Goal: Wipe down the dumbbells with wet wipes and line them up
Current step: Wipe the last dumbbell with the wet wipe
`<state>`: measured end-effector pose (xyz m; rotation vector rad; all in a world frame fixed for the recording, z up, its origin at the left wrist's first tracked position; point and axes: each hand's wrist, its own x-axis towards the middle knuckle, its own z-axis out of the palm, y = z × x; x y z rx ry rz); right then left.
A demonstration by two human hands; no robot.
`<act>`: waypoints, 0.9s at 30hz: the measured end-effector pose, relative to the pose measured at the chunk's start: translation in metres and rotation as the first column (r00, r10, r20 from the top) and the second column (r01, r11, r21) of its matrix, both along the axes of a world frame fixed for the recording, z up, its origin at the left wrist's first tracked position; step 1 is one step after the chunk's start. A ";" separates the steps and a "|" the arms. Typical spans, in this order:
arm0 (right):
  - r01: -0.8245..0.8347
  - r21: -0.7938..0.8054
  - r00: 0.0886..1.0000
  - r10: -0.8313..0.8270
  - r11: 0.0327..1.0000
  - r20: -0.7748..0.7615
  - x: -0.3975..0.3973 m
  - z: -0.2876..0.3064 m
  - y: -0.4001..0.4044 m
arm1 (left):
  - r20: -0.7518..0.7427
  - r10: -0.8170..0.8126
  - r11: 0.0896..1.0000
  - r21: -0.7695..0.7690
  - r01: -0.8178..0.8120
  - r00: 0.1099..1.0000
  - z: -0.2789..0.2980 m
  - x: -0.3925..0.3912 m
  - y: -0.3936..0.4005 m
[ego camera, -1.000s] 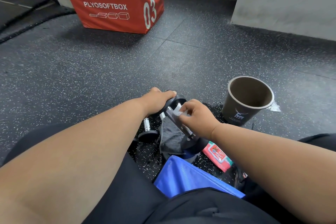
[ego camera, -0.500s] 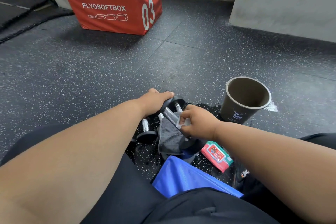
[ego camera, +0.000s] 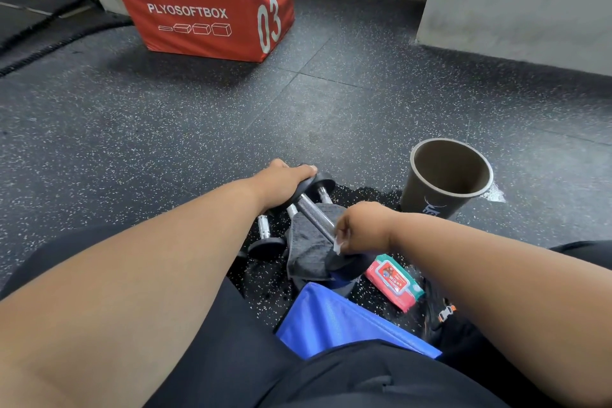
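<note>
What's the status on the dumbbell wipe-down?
Left hand grips dumbbell head. Right hand pinches wet wipe on its handle. Grey cloth draped underneath.

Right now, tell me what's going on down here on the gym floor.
A person is sitting on the speckled black rubber floor, wiping a black dumbbell with a knurled steel handle. The left hand grips its far head, tilting it up, while the right hand rubs a white wet wipe along the handle's near end. A grey cloth lies underneath; a red wipes pack sits beside the right wrist.
</note>
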<state>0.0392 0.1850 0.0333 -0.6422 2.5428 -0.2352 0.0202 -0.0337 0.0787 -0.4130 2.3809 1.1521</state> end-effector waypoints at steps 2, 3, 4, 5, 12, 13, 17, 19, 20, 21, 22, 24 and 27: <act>0.063 -0.086 0.996 -0.057 0.994 0.067 -0.004 0.002 0.001 | 0.004 0.002 1.000 -0.001 -0.002 1.000 0.000 0.000 0.001; 0.114 -0.139 0.991 -0.103 0.984 0.083 -0.007 0.003 0.002 | 0.003 0.004 1.000 -0.006 -0.004 1.000 0.001 0.000 0.001; 0.172 -0.192 0.984 -0.159 0.966 0.085 -0.011 0.003 0.004 | 0.000 0.003 1.000 -0.011 -0.003 1.000 0.000 0.000 0.001; 0.231 -0.236 0.973 -0.217 0.944 0.083 -0.015 0.003 0.007 | -0.003 -0.005 1.000 -0.020 0.005 1.000 0.001 0.001 0.001; 0.615 -0.501 0.782 -0.553 0.609 0.288 -0.033 -0.014 0.016 | -0.057 -0.089 0.994 -0.070 0.085 0.994 0.003 0.002 0.006; 0.632 -0.520 0.763 -0.579 0.574 0.287 -0.034 -0.013 0.015 | -0.068 -0.103 0.992 -0.082 0.097 0.992 0.005 0.003 0.008; 0.599 -0.500 0.799 -0.513 0.625 0.314 -0.030 -0.014 0.006 | -0.094 -0.141 0.985 -0.117 0.130 0.986 0.012 0.009 0.015; 0.541 -0.431 0.833 -0.390 0.722 0.393 -0.021 -0.015 -0.005 | -0.103 -0.148 0.983 -0.120 0.135 0.984 0.014 0.010 0.018; 0.532 -0.420 0.832 -0.362 0.736 0.420 -0.019 -0.019 -0.008 | -0.108 -0.146 0.984 -0.119 0.134 0.983 0.014 0.010 0.018; 0.584 -0.427 0.793 -0.374 0.690 0.480 -0.016 -0.019 -0.012 | -0.109 -0.144 0.985 -0.114 0.132 0.984 0.015 0.011 0.019; 0.654 -0.433 0.740 -0.403 0.620 0.539 -0.014 -0.019 -0.014 | -0.107 -0.139 0.986 -0.107 0.127 0.985 0.014 0.011 0.018; 0.702 -0.437 0.693 -0.400 0.562 0.600 -0.017 -0.025 -0.012 | -0.102 -0.127 0.989 -0.095 0.117 0.987 0.014 0.011 0.017; 0.734 -0.465 0.668 -0.402 0.495 0.626 -0.018 -0.020 -0.015 | -0.099 -0.130 0.987 -0.107 0.119 0.987 0.015 0.013 0.016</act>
